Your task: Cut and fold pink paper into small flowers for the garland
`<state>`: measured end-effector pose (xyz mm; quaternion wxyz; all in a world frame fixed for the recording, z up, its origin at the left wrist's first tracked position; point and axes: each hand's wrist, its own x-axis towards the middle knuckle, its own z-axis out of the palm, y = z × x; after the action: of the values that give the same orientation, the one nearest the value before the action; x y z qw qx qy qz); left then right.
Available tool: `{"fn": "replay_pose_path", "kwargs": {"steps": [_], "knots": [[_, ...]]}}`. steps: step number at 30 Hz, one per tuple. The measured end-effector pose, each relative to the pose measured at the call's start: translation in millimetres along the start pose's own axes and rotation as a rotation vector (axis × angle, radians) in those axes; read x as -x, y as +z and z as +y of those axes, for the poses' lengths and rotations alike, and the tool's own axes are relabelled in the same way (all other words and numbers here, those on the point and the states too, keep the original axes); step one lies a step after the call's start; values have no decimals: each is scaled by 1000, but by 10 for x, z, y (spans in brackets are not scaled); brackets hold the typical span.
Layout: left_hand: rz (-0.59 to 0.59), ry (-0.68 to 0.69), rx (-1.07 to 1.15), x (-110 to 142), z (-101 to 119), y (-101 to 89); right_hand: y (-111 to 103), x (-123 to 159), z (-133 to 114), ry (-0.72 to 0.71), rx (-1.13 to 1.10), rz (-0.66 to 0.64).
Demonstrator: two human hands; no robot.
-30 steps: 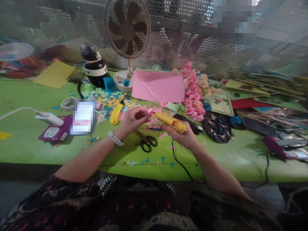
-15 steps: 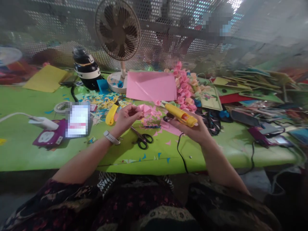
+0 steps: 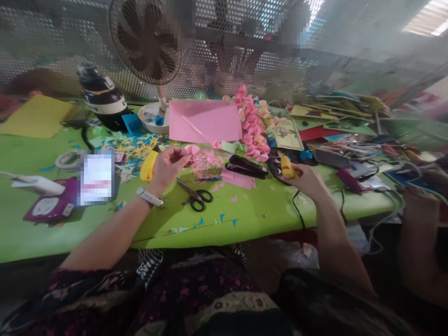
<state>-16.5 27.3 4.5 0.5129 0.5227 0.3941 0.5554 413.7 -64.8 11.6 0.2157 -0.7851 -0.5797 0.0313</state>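
Observation:
Between the fingertips of my left hand (image 3: pixel 170 167) is a piece of pink paper (image 3: pixel 191 150), pinched by its edge. My right hand (image 3: pixel 307 182) is wrapped round a yellow glue gun (image 3: pixel 287 167), over the right part of the green table. A black stapler (image 3: pixel 247 166) lies between my hands, with small pink paper scraps (image 3: pixel 210 163) to its left. Black-handled scissors (image 3: pixel 196 196) rest below the scraps. Just left of my left hand is a yellow cutter (image 3: pixel 148 167). Pink paper flowers (image 3: pixel 251 128) are heaped behind the stapler.
A fan (image 3: pixel 147 39) and a black bottle (image 3: pixel 103 102) stand at the back. Pink sheets (image 3: pixel 205 121) lie behind the scraps. A phone (image 3: pixel 96 177) is on the left. Stacked cards (image 3: pixel 332 114) fill the back right. Another person's arm (image 3: pixel 420 228) shows at the right edge.
My right hand has moved right with the glue gun, away from the pink paper, uncovering the stapler. My left hand keeps its pinch. The view has turned right, and another person's arm has come in.

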Motion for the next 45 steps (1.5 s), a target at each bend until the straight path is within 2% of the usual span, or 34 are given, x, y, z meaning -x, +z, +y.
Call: {"fn": "replay_pose_path", "kwargs": {"steps": [3,7,9,11,12,14,16,18,20,22,27,33,36,39,45], "knots": [[34,8,-6,-41,20,-23,76,-36,61,-9,57,-30],[72,42,16,-86,22,-43,-24,-37,52,-107,80,-116],[77,54,28,-94,21,-44,-112,-6,-88,-125,99,-42],[84,55,29,-92,25,-40,-154,36,-370,-144,70,120],[88,49,29,-88,28,-37,-141,55,-560,-208,24,118],[86,17,22,-78,36,-35,-39,79,-1007,-373,-90,57],[78,-26,9,-68,38,-37,146,79,-1477,-532,-172,-74],[71,-55,-2,-63,29,-43,365,51,-1895,-605,-175,-220],[71,-64,5,-65,11,-52,571,1,-2208,-669,-132,-316],[75,-65,28,-73,-11,-61,740,-60,-2395,-688,-76,-346],[89,-77,67,-90,-39,-73,1004,-155,-2485,-669,-12,-363],[98,-83,49,-98,-62,-70,1139,-127,-2476,-612,-5,-387],[96,-65,26,-119,-102,-75,1147,-124,-2475,-606,-51,-382],[89,-58,14,-134,-139,-88,1115,-138,-2451,-632,-118,-321],[12,-52,-29,-94,-137,-99,1005,-132,-2406,-642,-219,-222]]}}
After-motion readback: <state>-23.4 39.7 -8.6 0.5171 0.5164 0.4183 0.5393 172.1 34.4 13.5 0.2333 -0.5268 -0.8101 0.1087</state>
